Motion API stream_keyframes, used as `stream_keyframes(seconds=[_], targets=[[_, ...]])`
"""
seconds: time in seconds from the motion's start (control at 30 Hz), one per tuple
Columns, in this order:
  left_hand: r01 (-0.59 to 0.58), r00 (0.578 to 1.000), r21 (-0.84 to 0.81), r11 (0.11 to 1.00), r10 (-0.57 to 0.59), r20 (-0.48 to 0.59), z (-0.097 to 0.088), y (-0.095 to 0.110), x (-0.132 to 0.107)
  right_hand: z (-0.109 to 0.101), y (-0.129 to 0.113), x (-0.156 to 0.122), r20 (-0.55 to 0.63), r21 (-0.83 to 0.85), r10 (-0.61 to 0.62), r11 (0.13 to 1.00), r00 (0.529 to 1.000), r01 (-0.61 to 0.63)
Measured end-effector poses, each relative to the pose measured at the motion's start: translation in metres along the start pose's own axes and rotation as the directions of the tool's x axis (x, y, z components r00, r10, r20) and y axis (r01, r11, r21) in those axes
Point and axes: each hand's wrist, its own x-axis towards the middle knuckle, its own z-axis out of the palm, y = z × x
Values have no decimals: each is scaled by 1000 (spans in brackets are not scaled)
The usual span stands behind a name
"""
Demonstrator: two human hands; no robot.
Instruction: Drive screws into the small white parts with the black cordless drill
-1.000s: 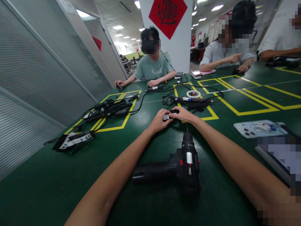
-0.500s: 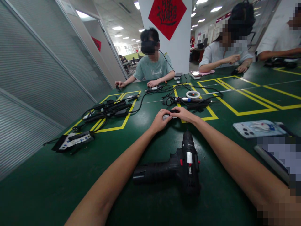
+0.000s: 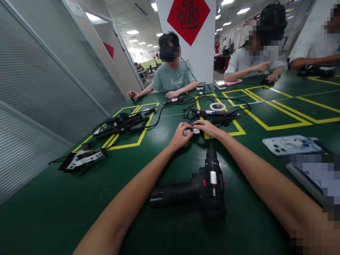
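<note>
At the middle of the green table (image 3: 170, 170), my two hands meet over a small black piece with a white label (image 3: 196, 131). My left hand (image 3: 182, 136), with a ring on one finger, grips its left side with thumb and fingers. My right hand (image 3: 208, 128) curls over the top and right side, its fingers touching the piece. Most of the piece is hidden by the fingers, so its kind is unclear. A black cordless drill (image 3: 209, 187) lies on its side between my forearms, its bit pointing away towards my right hand.
Tangled black cables and tools (image 3: 124, 122) lie at left, beside a black-and-white piece (image 3: 89, 158). Soldering-iron-like tools (image 3: 212, 113) and a white ring (image 3: 217, 106) lie beyond my hands. A phone (image 3: 290, 145) is at right. Co-workers sit across the table.
The thumb of my right hand has drawn back from the label's front, so more of the white label shows. My left hand stays nearly still, and the drill has not moved.
</note>
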Motion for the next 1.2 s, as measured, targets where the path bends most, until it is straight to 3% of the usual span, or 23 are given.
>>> stream_keyframes(seconds=[0.13,0.27,0.33,0.37,0.4,0.47,0.53,0.57,0.63,0.73,0.83,1.0,1.1,1.2], targets=[[32,998,13,999,-31,-51,-7,3,0,-1,0,-4,-62,183,73,981,995,-60],[125,986,-12,992,-126,-106,-33,19,-4,1,2,-8,-130,362,159,926,979,-103],[193,981,-43,980,-193,2,-54,39,-14,2,5,-10,-197,385,187,918,962,-100],[220,968,-43,975,-213,132,-65,53,-23,2,7,-12,-237,397,202,913,950,-95],[238,931,-22,971,-221,291,-76,68,-34,1,9,-15,-276,418,223,904,935,-93],[224,788,64,973,-219,575,-95,101,-59,-2,12,-22,-343,503,291,860,893,-87],[181,689,191,965,-262,675,-106,131,-87,-6,12,-32,-387,585,369,807,845,-84],[153,676,255,955,-290,678,-108,144,-99,-8,11,-37,-400,613,408,785,821,-91],[81,693,355,931,-309,651,-108,162,-119,-9,6,-48,-448,621,463,776,765,-106],[-27,711,447,894,-297,637,-100,176,-132,-8,-8,-63,-500,516,466,837,730,-181],[-67,714,488,870,-300,632,-94,180,-130,-9,-29,-78,-472,396,462,872,750,-288],[-50,706,451,891,-288,647,-85,178,-126,-29,-56,-111,-268,250,492,866,829,-433],[15,748,444,896,-305,590,-79,174,-130,-40,-56,-131,-314,-10,393,909,864,-417],[85,820,356,931,-268,506,-77,173,-128,-42,-58,-149,-358,-247,330,869,873,-430]])
